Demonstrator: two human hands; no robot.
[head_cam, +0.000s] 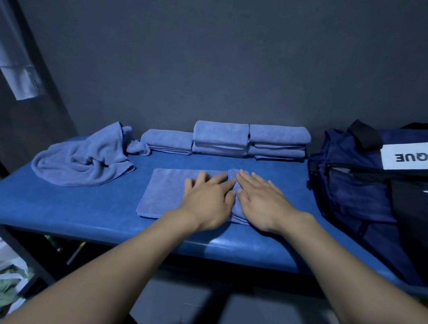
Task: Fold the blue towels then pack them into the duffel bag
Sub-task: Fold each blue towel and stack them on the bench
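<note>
- Towels, blue, five lots on the blue bench [76, 208]; listed left to right.
- Crumpled towel [86, 164]: loose heap near the bench's back left corner, unfolded.
- Folded towel [167, 141]: single, at the back edge, just right of the heap.
- Two stacks of folded towels [249, 139]: side by side at the middle of the back edge, touching each other and the single one.
- Flat towel [167, 191]: middle of the bench, nearer the front edge, partly folded; its right part is doubled over.
- Left hand [209, 198]: fingers spread, palm pressing down on the flat towel.
- Right hand [261, 201]: fingers straight, flat on the doubled part, beside the left hand.
- Duffel bag [362, 193]: navy, white label, on the bench's right end, apart from the towels.
</note>
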